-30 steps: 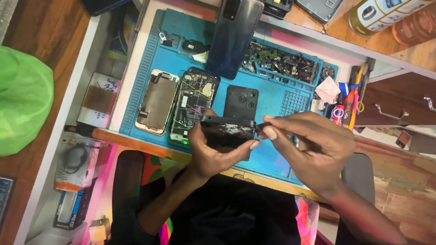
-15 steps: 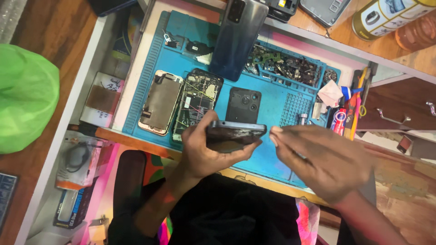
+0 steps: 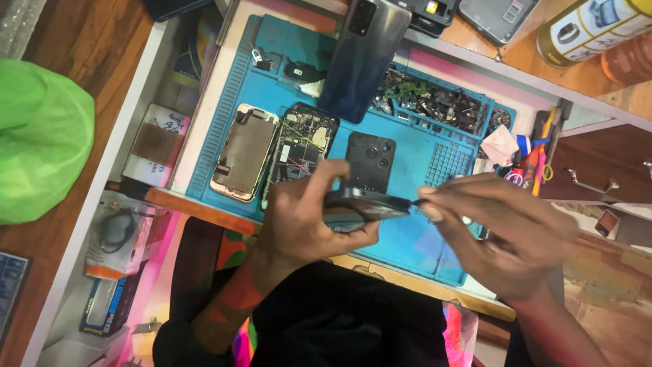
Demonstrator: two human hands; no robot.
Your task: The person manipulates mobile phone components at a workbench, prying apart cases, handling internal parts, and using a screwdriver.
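My left hand (image 3: 305, 221) grips a dark phone body (image 3: 370, 202) edge-on above the blue repair mat (image 3: 421, 163). My right hand (image 3: 506, 231) pinches a thin dark tool (image 3: 424, 199) whose tip meets the right end of that phone. On the mat behind lie an opened phone with bare circuitry (image 3: 300, 146), a gold-framed phone shell (image 3: 244, 153) and a black back cover with camera holes (image 3: 370, 162).
A blue-grey phone (image 3: 363, 58) lies face down at the mat's top. A tray of small parts (image 3: 431, 102) sits beside it, pens and tools (image 3: 536, 160) at the right. A green bag (image 3: 41, 143) rests at the left, a yellow can (image 3: 591, 27) top right.
The held phone has turned from a tilted face view to nearly edge-on. My right hand has shifted slightly right, keeping the tool tip at the phone's right end.
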